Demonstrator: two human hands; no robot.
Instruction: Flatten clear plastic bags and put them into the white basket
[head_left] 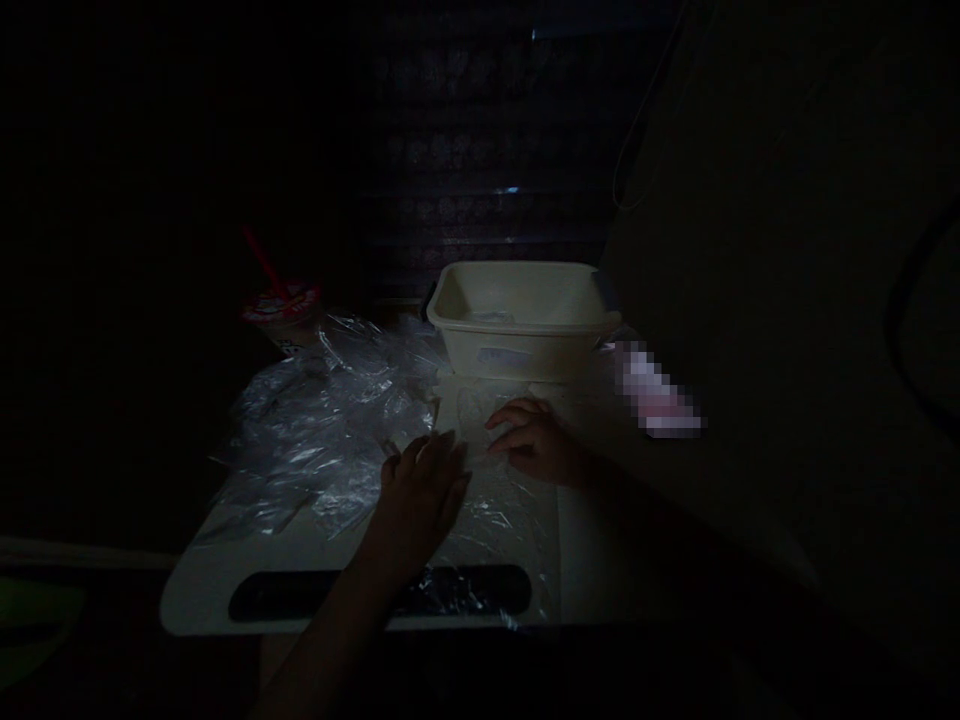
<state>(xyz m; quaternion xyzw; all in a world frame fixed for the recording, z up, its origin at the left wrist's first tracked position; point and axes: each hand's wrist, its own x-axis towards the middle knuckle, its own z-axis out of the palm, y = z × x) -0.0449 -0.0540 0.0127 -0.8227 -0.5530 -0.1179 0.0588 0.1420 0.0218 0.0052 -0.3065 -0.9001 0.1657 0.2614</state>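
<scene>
My left hand [421, 492] rests palm down at the right edge of a heap of crumpled clear plastic bags [330, 420], its fingers slightly apart. A little to the right, my right hand [534, 440] is over a flat clear plastic sheet [491, 520], with its fingers apart and curved. I see nothing held in either hand, though the light is very dim. The clear sheet lies on a pale table [202, 590] and reaches its front edge. Just beyond my hands stands a cream plastic bin [517, 350] with something pale inside.
A cup with a red lid and red straw [283, 305] stands behind the bags at the left. A blurred bright object [660, 395] lies right of the bin. The tabletop has a long dark slot [277, 595] near its front edge. Something green [37, 620] shows at lower left.
</scene>
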